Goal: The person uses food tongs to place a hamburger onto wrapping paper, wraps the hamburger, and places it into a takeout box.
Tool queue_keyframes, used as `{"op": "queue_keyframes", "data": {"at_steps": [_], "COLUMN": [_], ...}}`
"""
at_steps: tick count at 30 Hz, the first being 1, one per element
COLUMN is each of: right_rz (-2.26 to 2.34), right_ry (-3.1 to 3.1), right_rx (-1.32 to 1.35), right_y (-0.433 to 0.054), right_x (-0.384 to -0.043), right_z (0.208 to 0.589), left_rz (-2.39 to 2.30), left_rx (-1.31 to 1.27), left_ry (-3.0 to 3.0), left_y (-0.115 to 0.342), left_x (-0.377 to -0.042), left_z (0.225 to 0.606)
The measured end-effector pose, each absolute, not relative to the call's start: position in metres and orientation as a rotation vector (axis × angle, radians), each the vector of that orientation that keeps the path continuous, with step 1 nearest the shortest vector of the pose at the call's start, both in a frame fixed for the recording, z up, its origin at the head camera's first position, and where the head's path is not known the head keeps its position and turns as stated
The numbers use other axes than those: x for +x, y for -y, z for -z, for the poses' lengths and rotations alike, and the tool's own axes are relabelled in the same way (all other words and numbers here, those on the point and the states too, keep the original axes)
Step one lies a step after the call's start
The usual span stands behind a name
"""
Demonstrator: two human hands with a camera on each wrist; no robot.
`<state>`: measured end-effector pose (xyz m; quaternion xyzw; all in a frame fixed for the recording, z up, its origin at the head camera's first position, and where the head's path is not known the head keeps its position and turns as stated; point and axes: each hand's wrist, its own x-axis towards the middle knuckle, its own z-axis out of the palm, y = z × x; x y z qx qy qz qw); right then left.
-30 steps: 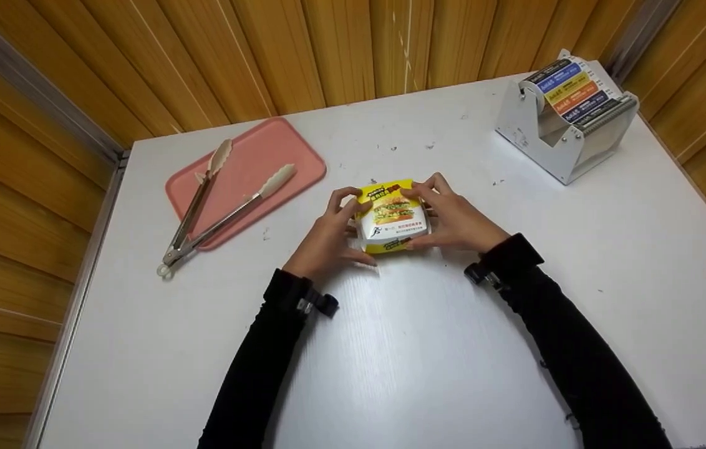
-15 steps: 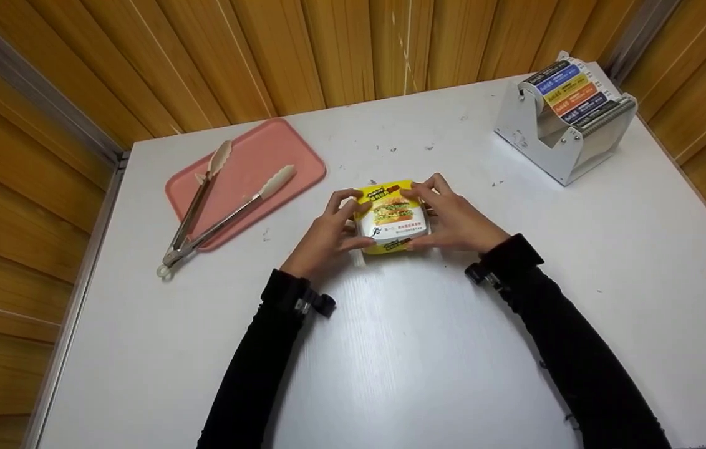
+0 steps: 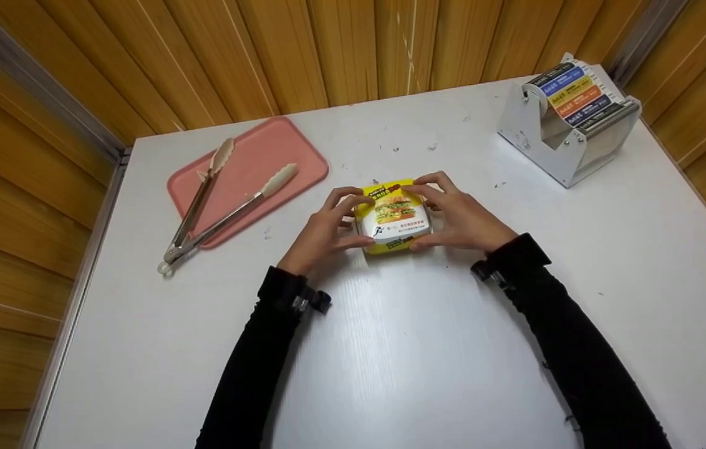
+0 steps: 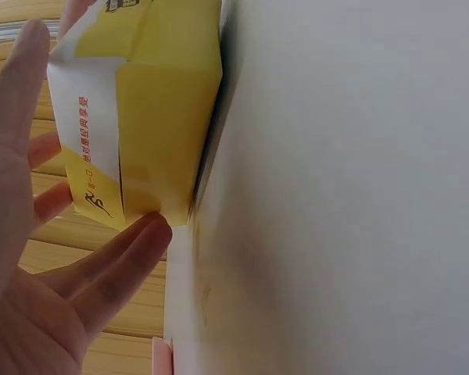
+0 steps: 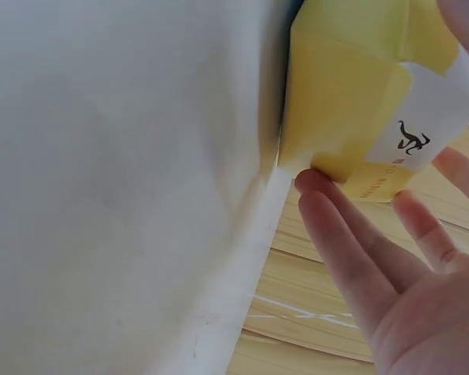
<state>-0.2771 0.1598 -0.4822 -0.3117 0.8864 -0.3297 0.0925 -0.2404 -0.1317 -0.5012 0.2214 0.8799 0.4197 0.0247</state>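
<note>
A yellow-and-white burger box (image 3: 393, 215) with a burger picture on its lid sits closed on the white table (image 3: 365, 362), between both hands. My left hand (image 3: 331, 227) holds its left side, thumb at the near corner and fingers bent along the far edge. On the opposite side my right hand (image 3: 462, 218) grips it the same way, its index finger over the far corner of the lid. In the left wrist view, fingertips touch the yellow side wall of the burger box (image 4: 164, 117). The right wrist view shows fingertips against its other side wall.
At the back left lies a pink tray (image 3: 265, 146), with metal tongs (image 3: 228, 218) spread open across it, their handle end over the tray's near edge. A metal label dispenser (image 3: 568, 121) with rolls of coloured labels stands at the back right. Wooden panels rise behind the table.
My left thumb has moved up from beside the box's near corner onto its front edge. The right index finger has shifted slightly along the lid. The box stays in place.
</note>
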Motion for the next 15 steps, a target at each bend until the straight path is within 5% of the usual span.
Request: {"op": "queue_keyframes", "data": {"at_steps": [15], "right_rz": [0.874], "right_ry": [-2.733], "right_rx": [-0.857], "right_y": [-0.168], "right_x": [-0.281], "right_z": [0.470], "left_rz": [-1.033], "left_rx": [0.674], "left_ry": [-2.959], "left_y": [0.143], "left_x": [-0.241], "left_z": [0.493]}}
